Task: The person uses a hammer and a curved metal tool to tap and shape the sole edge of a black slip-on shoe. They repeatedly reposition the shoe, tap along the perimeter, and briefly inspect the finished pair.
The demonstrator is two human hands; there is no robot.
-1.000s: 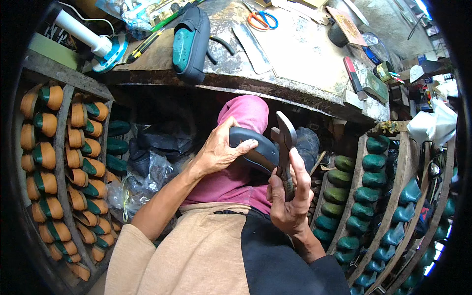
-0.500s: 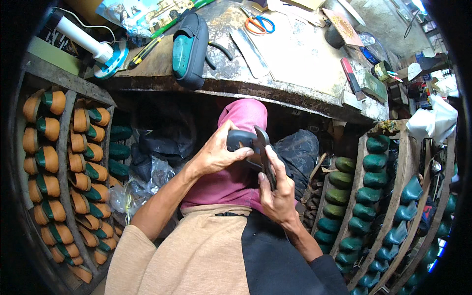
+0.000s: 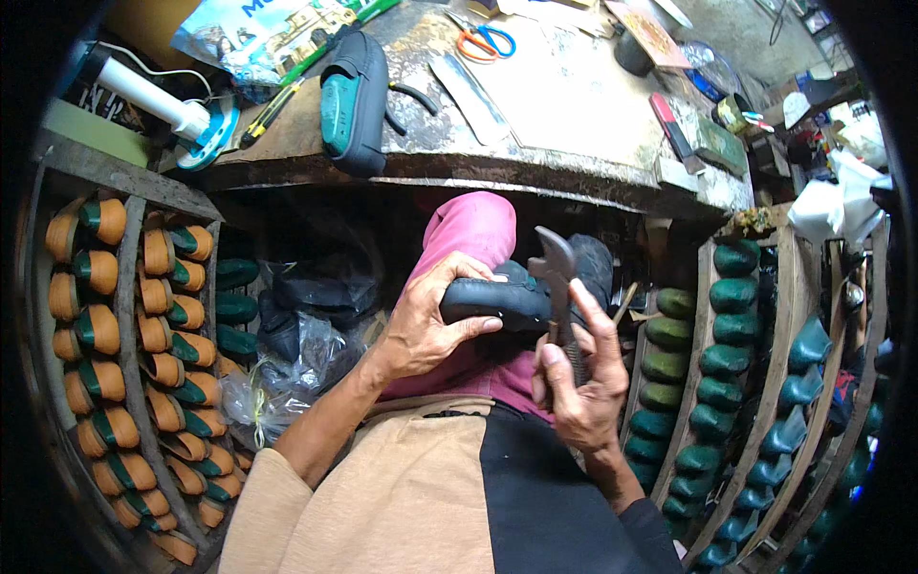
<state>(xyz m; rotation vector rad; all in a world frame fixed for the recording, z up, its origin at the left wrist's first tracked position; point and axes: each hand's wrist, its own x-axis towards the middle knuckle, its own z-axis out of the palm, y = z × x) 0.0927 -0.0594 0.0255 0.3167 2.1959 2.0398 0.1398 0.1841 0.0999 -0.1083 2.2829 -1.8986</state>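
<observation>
My left hand (image 3: 430,316) grips a black shoe (image 3: 492,304) over my lap, its thumb along the near side and its fingers over the top. A bit of green shows at the shoe's far upper side. In my right hand (image 3: 585,387) are dark metal lasting pincers (image 3: 555,263), jaws upward, just beside the shoe's right end. Whether the jaws touch the shoe I cannot tell. Beyond my knee, another black shoe (image 3: 366,110) with a green last (image 3: 337,113) in it rests on the workbench (image 3: 574,120).
On the bench lie scissors (image 3: 486,43), black-handled pliers (image 3: 413,94), a yellow cutter (image 3: 271,115) and a red-handled knife (image 3: 672,124). A white lamp (image 3: 153,96) stands at left. Racks of orange-and-green shoes (image 3: 105,273) and green lasts (image 3: 734,330) flank me. Clear plastic bags (image 3: 311,359) lie at left.
The pincers have moved right and tilted, with my right hand shifting right and slightly down. The shoe has turned, so its long side now faces me.
</observation>
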